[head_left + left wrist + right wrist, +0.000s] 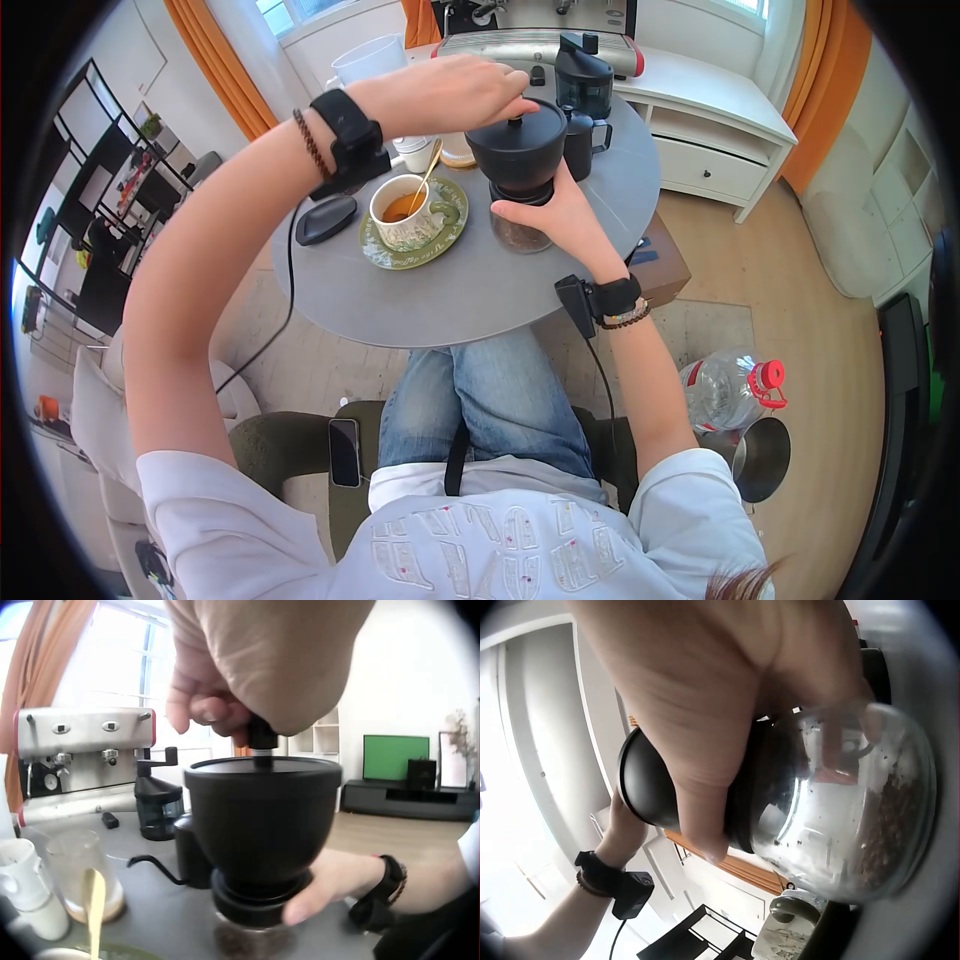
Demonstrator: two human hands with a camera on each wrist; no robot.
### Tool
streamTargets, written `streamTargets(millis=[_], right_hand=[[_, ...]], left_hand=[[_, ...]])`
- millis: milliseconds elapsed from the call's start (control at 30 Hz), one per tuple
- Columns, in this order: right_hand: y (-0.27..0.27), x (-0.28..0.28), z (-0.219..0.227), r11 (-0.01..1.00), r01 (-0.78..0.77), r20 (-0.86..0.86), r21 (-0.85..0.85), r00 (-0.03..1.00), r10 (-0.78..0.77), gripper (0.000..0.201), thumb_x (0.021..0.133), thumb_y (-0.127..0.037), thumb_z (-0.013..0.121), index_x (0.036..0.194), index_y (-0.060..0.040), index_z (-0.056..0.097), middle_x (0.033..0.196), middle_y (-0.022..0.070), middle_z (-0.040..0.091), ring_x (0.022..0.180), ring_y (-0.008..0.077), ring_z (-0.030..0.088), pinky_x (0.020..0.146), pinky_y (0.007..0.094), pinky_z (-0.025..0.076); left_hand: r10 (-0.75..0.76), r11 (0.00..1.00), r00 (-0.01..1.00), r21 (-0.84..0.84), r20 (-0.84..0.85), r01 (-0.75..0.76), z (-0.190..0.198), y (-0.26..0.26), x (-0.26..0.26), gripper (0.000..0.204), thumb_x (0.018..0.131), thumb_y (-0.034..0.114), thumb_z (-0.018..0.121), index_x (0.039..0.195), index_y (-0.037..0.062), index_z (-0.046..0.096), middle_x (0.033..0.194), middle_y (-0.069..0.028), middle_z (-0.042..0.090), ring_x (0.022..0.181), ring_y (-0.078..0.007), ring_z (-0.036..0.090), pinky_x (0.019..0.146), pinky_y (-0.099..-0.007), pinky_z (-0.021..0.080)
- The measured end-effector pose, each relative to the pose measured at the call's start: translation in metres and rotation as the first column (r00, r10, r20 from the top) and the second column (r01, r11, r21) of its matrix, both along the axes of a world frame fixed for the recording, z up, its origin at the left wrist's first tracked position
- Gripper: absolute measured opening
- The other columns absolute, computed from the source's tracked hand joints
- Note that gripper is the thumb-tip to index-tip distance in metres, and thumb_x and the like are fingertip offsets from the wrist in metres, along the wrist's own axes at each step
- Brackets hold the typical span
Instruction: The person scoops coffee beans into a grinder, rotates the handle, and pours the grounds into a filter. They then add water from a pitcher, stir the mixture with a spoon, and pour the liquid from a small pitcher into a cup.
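A manual coffee grinder with a black hopper (516, 155) stands upright on the grey round table (440, 310). Its clear glass jar (840, 817) holds brown coffee grounds at the bottom. At the top, my left hand (445, 95) has its fingers curled round the handle, and the black shaft (262, 739) under it meets the lid. My right hand (572, 225) grips the grinder's narrow neck, its thumb across the black collar (259, 900). To the left, a patterned cup (405, 215) of amber drink with a gold spoon (94, 907) in it sits on a green saucer (395, 258).
Behind the grinder stand a black gooseneck kettle (193, 855) and a second dark grinder (585, 80). An espresso machine (86, 742) is at the back. A black oval object (326, 220) lies left of the saucer. A large plastic bottle (720, 390) stands on the floor at right.
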State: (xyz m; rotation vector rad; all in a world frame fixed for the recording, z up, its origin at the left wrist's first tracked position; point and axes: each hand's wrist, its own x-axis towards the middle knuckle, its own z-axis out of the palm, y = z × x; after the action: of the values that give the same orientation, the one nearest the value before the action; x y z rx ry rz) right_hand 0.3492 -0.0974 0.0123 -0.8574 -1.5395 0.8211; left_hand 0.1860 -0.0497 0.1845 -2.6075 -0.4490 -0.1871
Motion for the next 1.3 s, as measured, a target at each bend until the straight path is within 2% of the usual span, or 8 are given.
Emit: streamTargets(millis=[200, 533, 567, 667, 1033, 1133, 1267, 1300], right_hand=[[0.003, 0.006, 0.001, 0.981, -0.151, 0.015, -0.119, 0.988, 0.154, 0.094, 0.065, -0.035, 0.088, 0.137, 0.0016, 0.040, 0.128, 0.0169, 0.054, 0.122, 0.0257, 0.051, 0.104, 0.0359, 0.040], [0.004, -0.028, -0.013, 0.984, 0.167, 0.032, 0.065, 0.985, -0.169, 0.078, 0.068, -0.037, 0.086, 0.120, 0.0039, 0.045, 0.117, 0.0207, 0.052, 0.111, 0.0333, 0.053, 0.095, 0.0407, 0.044], [0.004, -0.029, -0.013, 0.982, 0.178, 0.034, 0.065, 0.983, -0.180, 0.079, 0.068, -0.037, 0.086, 0.120, 0.0044, 0.044, 0.117, 0.0212, 0.051, 0.111, 0.0341, 0.053, 0.095, 0.0411, 0.044], [0.005, -0.027, -0.010, 0.983, 0.174, 0.047, 0.056, 0.983, -0.177, 0.080, 0.067, -0.037, 0.086, 0.120, 0.0042, 0.044, 0.118, 0.0210, 0.051, 0.112, 0.0331, 0.053, 0.095, 0.0408, 0.044], [0.002, -0.007, 0.000, 0.996, -0.073, 0.033, -0.053, 0.997, 0.075, 0.086, 0.067, -0.034, 0.087, 0.131, 0.0024, 0.042, 0.126, 0.0176, 0.052, 0.122, 0.0268, 0.051, 0.104, 0.0371, 0.040], [-0.002, -0.013, 0.000, 0.999, -0.034, -0.018, -0.030, 0.999, 0.033, 0.080, 0.069, -0.034, 0.086, 0.126, 0.0021, 0.043, 0.123, 0.0179, 0.052, 0.118, 0.0289, 0.052, 0.102, 0.0385, 0.041], [-0.002, -0.024, -0.006, 0.993, 0.116, 0.022, -0.003, 0.993, -0.116, 0.075, 0.070, -0.034, 0.085, 0.121, 0.0025, 0.044, 0.118, 0.0183, 0.051, 0.114, 0.0309, 0.052, 0.097, 0.0404, 0.042], [-0.004, -0.025, -0.005, 0.990, 0.140, 0.028, 0.000, 0.990, -0.140, 0.075, 0.070, -0.034, 0.085, 0.121, 0.0027, 0.044, 0.117, 0.0184, 0.050, 0.113, 0.0315, 0.052, 0.097, 0.0408, 0.043]], left_hand=[[-0.320, 0.906, 0.935, 0.241, -0.153, 0.349, 0.008, 0.019, -0.009, 0.038, 0.100, 0.041, 0.046, 0.087, 0.0058, 0.054, 0.092, -0.0082, 0.056, 0.085, -0.0257, 0.056, 0.078, -0.0360, 0.048], [0.171, 0.956, 0.951, 0.192, 0.258, -0.224, -0.050, 0.001, 0.004, 0.038, 0.095, 0.028, 0.054, 0.124, 0.0036, 0.053, 0.119, -0.0195, 0.057, 0.112, -0.0343, 0.056, 0.093, -0.0407, 0.047], [0.554, 0.809, 0.686, -0.501, 0.472, -0.308, -0.043, -0.019, 0.022, 0.041, 0.097, 0.022, 0.049, 0.131, -0.0007, 0.046, 0.125, -0.0251, 0.056, 0.119, -0.0362, 0.054, 0.098, -0.0389, 0.045], [0.475, 0.834, 0.605, -0.546, 0.639, -0.078, -0.049, 0.004, 0.019, 0.043, 0.096, 0.016, 0.045, 0.135, -0.0032, 0.041, 0.125, -0.0252, 0.057, 0.120, -0.0373, 0.053, 0.100, -0.0403, 0.044], [0.067, 0.767, 0.923, -0.611, 0.380, 0.196, -0.024, 0.015, 0.001, 0.043, 0.093, 0.005, 0.039, 0.136, 0.0035, 0.043, 0.130, -0.0185, 0.050, 0.122, -0.0287, 0.049, 0.105, -0.0378, 0.037], [0.183, 0.926, 0.932, -0.374, 0.313, -0.056, -0.020, 0.007, 0.004, 0.039, 0.093, 0.008, 0.041, 0.132, 0.0031, 0.044, 0.136, -0.0195, 0.045, 0.116, -0.0325, 0.053, 0.099, -0.0399, 0.041], [0.604, 0.795, 0.794, 0.010, 0.065, -0.606, 0.013, -0.033, 0.018, 0.045, 0.093, 0.037, 0.053, 0.072, -0.0014, 0.065, 0.068, -0.0164, 0.064, 0.059, -0.0314, 0.063, 0.055, -0.0402, 0.050], [0.387, 0.890, 0.888, 0.149, 0.249, -0.430, -0.004, -0.018, 0.006, 0.061, 0.090, 0.048, 0.054, 0.051, 0.0008, 0.059, 0.043, -0.0111, 0.051, 0.041, -0.0301, 0.055, 0.042, -0.0398, 0.044]])
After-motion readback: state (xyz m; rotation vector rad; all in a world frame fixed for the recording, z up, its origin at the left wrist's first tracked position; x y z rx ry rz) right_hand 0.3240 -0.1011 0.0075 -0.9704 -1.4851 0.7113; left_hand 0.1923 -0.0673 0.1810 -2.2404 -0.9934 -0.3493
